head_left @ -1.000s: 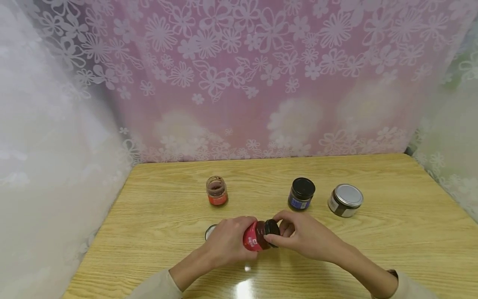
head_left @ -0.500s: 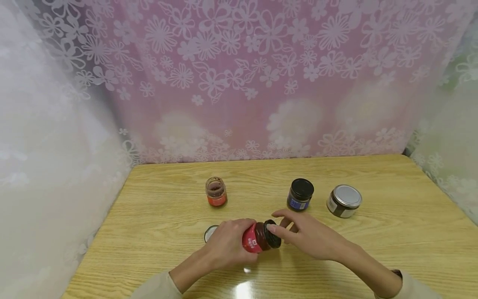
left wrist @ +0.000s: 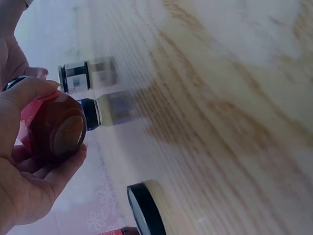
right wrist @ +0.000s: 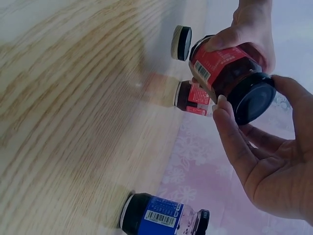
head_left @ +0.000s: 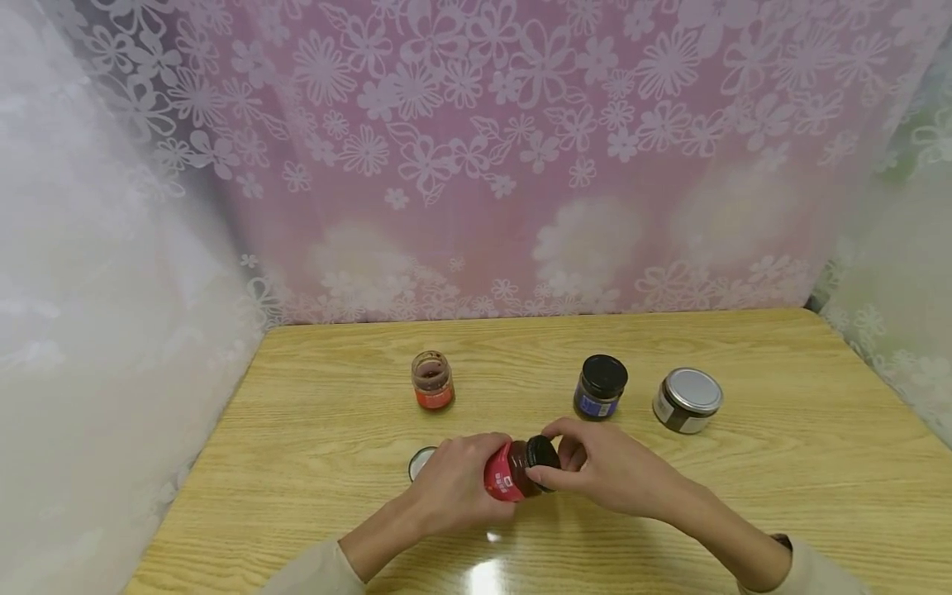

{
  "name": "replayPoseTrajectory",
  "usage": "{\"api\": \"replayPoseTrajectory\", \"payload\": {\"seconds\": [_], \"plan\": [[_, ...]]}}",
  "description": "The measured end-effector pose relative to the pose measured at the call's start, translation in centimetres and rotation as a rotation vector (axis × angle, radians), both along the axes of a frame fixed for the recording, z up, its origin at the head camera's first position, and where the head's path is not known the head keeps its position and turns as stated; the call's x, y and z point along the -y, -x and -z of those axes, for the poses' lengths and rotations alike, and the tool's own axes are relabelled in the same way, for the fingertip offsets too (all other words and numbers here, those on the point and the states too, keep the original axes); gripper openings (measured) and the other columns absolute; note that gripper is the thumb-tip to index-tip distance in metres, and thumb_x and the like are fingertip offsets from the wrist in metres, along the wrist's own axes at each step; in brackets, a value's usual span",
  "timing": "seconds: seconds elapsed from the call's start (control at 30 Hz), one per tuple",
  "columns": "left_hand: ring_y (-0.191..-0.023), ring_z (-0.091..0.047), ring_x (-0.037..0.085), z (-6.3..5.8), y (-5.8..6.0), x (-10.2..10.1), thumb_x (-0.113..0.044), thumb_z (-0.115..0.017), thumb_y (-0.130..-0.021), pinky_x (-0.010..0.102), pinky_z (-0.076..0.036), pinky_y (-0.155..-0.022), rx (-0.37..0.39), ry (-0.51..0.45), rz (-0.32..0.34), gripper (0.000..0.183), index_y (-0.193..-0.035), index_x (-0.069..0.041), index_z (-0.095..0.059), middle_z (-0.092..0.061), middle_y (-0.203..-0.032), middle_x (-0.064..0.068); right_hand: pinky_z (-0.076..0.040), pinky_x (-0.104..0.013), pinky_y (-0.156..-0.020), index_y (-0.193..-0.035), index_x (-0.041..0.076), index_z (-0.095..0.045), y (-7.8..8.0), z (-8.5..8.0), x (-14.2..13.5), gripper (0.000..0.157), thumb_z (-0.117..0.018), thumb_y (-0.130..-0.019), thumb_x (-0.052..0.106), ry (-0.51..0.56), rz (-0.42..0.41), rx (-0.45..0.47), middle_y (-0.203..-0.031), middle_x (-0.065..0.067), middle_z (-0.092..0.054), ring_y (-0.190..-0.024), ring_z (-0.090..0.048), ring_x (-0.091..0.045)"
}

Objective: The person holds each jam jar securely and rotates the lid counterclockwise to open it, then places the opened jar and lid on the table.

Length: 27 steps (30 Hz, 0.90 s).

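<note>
Tilted on its side above the table, a jar with a red label [head_left: 502, 474] is gripped round its body by my left hand [head_left: 459, 479]. Its black lid [right wrist: 254, 99] faces right and sits on the jar's mouth. My right hand [head_left: 606, 467] pinches that lid's edge between thumb and fingers, as the right wrist view also shows. The left wrist view shows the jar's brown glass base [left wrist: 68, 137] pointing toward the camera. Partly behind my left hand, a loose lid [head_left: 420, 463] lies on the table.
An uncapped jar with an orange-red label [head_left: 434, 395] stands behind my left hand. Beyond my right hand stand a black-lidded jar with a blue label [head_left: 597, 405] and a wide, silver-lidded jar [head_left: 687, 400]. A floral curtain [head_left: 521, 207] hangs along the wooden table's [head_left: 335, 372] back edge.
My right fingers were on the lid, loosened and spread half a second ago, and now pinch its edge again. My left hand keeps its grip on the jar, nearly still.
</note>
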<state>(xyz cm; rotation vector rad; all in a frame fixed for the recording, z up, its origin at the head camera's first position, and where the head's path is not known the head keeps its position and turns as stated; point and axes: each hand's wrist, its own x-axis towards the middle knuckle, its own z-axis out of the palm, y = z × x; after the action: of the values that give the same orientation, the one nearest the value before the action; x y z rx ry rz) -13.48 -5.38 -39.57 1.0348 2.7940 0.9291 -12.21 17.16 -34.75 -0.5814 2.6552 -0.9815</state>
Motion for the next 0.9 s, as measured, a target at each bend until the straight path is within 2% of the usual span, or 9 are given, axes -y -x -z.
{"api": "replayPoseTrajectory", "payload": {"seconds": [0.1, 0.3, 0.43, 0.57, 0.67, 0.77, 0.9], "plan": [[-0.07, -0.053, -0.001, 0.0, -0.1, 0.0, -0.028, -0.081, -0.065, 0.013, -0.043, -0.057, 0.005, -0.003, 0.008, 0.05, -0.108, -0.012, -0.063, -0.062, -0.09, -0.008, -0.048, -0.025, -0.063, -0.115, 0.015, -0.061, 0.0, 0.1, -0.3, 0.056, -0.065, -0.082, 0.06, 0.011, -0.056, -0.037, -0.08, 0.012, -0.057, -0.072, -0.055, -0.004], [-0.071, -0.053, -0.001, 0.1, -0.1, 0.0, -0.028, -0.081, -0.065, 0.012, -0.044, -0.058, -0.002, 0.009, 0.015, 0.051, -0.11, -0.012, -0.063, -0.063, -0.092, -0.007, -0.051, -0.028, -0.069, -0.116, 0.019, -0.061, 0.2, 0.3, -0.9, 0.048, -0.067, -0.084, 0.053, 0.053, -0.142, -0.052, -0.083, 0.011, -0.058, -0.076, -0.056, -0.005], [-0.069, -0.053, -0.001, 0.1, -0.1, -0.1, -0.028, -0.08, -0.065, 0.013, -0.043, -0.056, 0.021, 0.004, 0.026, 0.048, -0.106, -0.014, -0.063, -0.061, -0.087, -0.01, -0.051, -0.029, -0.077, -0.121, 0.022, -0.06, 0.3, 0.5, -1.1, 0.046, -0.071, -0.083, 0.047, 0.045, -0.203, -0.099, -0.097, 0.014, -0.058, -0.084, -0.057, -0.007], [-0.068, -0.053, -0.001, 0.2, -0.1, 0.0, -0.029, -0.081, -0.065, 0.013, -0.043, -0.056, 0.041, -0.009, 0.034, 0.046, -0.104, -0.016, -0.062, -0.059, -0.085, -0.012, -0.051, -0.031, -0.082, -0.127, 0.022, -0.058, 0.4, 0.6, -1.3, 0.053, -0.072, -0.082, 0.046, 0.04, -0.24, -0.125, -0.109, 0.014, -0.057, -0.091, -0.058, -0.009], [-0.071, -0.053, -0.001, 0.2, -0.1, 0.1, -0.029, -0.081, -0.065, 0.013, -0.044, -0.058, 0.041, -0.009, 0.024, 0.048, -0.107, -0.015, -0.063, -0.06, -0.088, -0.011, -0.05, -0.034, -0.085, -0.137, 0.021, -0.05, 0.4, 0.5, -1.4, 0.067, -0.071, -0.081, 0.051, 0.06, -0.203, -0.024, -0.117, 0.009, -0.056, -0.097, -0.059, -0.01], [-0.072, -0.053, -0.001, 0.3, -0.1, 0.1, -0.029, -0.08, -0.066, 0.013, -0.044, -0.059, 0.035, 0.0, 0.018, 0.05, -0.11, -0.013, -0.063, -0.061, -0.091, -0.01, -0.05, -0.036, -0.085, -0.142, 0.019, -0.043, 0.3, 0.3, -1.2, 0.071, -0.065, -0.085, 0.055, 0.063, -0.114, 0.108, -0.118, 0.004, -0.056, -0.1, -0.059, -0.012], [-0.072, -0.053, -0.001, 0.3, -0.1, 0.2, -0.029, -0.08, -0.066, 0.013, -0.044, -0.058, 0.03, 0.0, 0.013, 0.049, -0.109, -0.013, -0.063, -0.061, -0.09, -0.01, -0.049, -0.037, -0.076, -0.135, 0.011, -0.05, 0.2, 0.2, -0.7, 0.063, -0.055, -0.091, 0.055, 0.034, -0.027, 0.155, -0.102, 0.003, -0.06, -0.09, -0.059, -0.013]]}}
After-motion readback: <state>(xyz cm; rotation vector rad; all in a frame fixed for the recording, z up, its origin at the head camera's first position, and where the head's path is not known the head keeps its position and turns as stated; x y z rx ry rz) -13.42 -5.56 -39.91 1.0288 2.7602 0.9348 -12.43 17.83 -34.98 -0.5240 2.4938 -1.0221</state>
